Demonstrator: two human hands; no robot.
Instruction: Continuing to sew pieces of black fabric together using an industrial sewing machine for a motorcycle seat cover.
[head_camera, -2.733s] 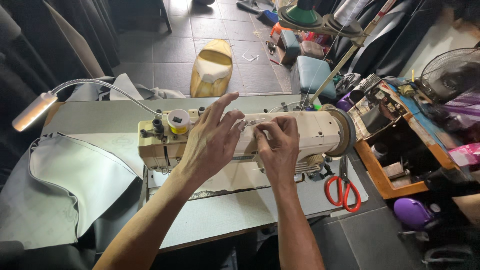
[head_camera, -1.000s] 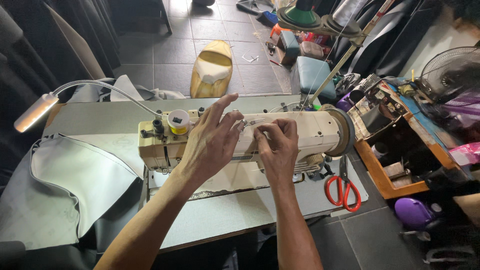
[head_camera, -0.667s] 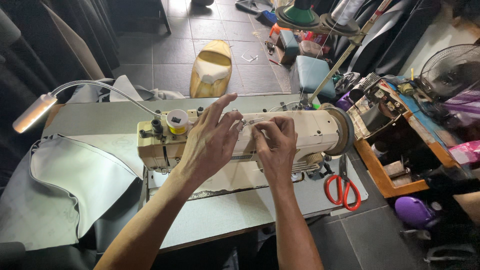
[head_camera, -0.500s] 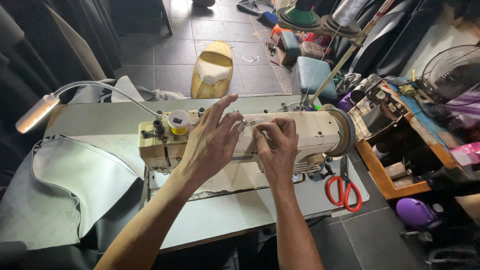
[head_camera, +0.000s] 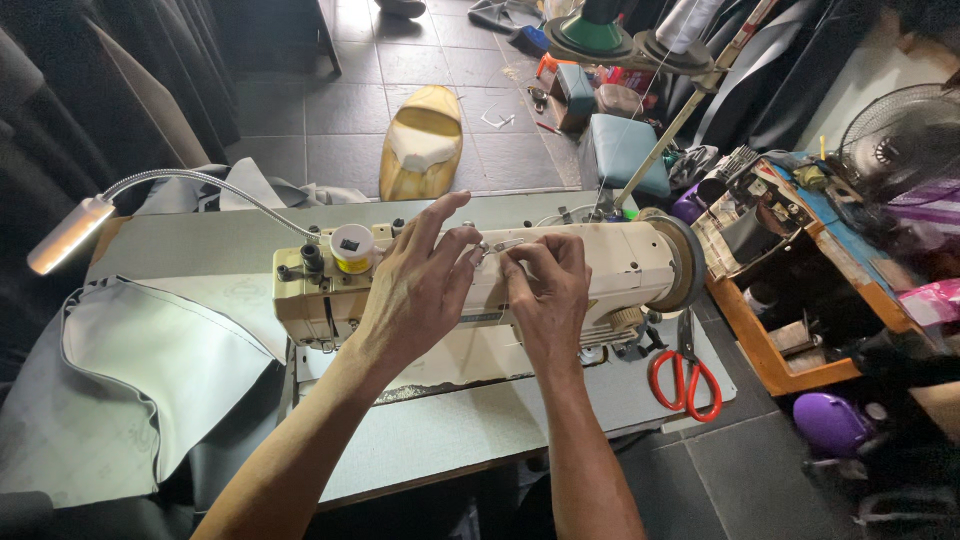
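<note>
A cream industrial sewing machine (head_camera: 620, 262) stands across a grey table (head_camera: 470, 430). My left hand (head_camera: 415, 285) rests over the machine's top, fingers spread, with the index and thumb tips at a small metal thread guide (head_camera: 487, 246). My right hand (head_camera: 548, 290) is beside it, its fingers pinched together at the same guide on the machine top; a thin thread may be between them, too fine to tell. A yellow-topped bobbin cap (head_camera: 351, 247) sits on the machine just left of my left hand.
Grey vinyl sheet (head_camera: 130, 370) lies at the table's left under a gooseneck lamp (head_camera: 70, 235). Red-handled scissors (head_camera: 685, 370) lie at the table's right end. A cluttered wooden tray (head_camera: 790, 300), a fan (head_camera: 895, 140), thread cones and a yellow seat pad (head_camera: 422, 150) surround the table.
Both hands stay at the thread guide on the machine top; only slight finger and camera shifts show.
</note>
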